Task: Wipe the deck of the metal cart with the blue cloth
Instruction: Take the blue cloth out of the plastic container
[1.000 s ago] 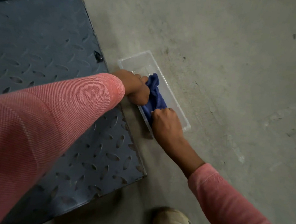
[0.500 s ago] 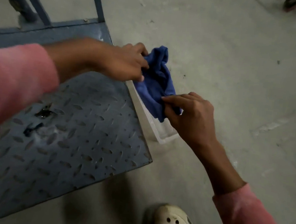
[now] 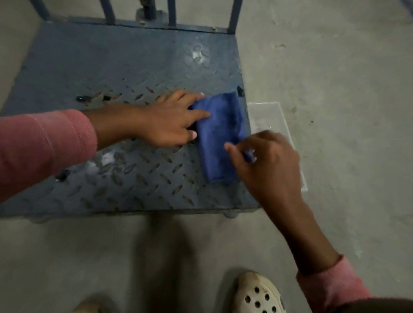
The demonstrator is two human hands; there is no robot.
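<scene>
Blue cloth [image 3: 219,132], folded into a strip, lies flat at the right edge of the metal cart's deck [image 3: 109,58]. Dark specks and pale smears show across the deck's left and middle. The left hand [image 3: 171,120] lies flat, straight fingers pressing the cloth's left side. The right hand [image 3: 267,167] pinches the cloth's right edge with curled fingers. A clear tray [image 3: 274,117] sits on the floor just right of the deck. Wiping looks barely begun; nearly the whole deck remains
</scene>
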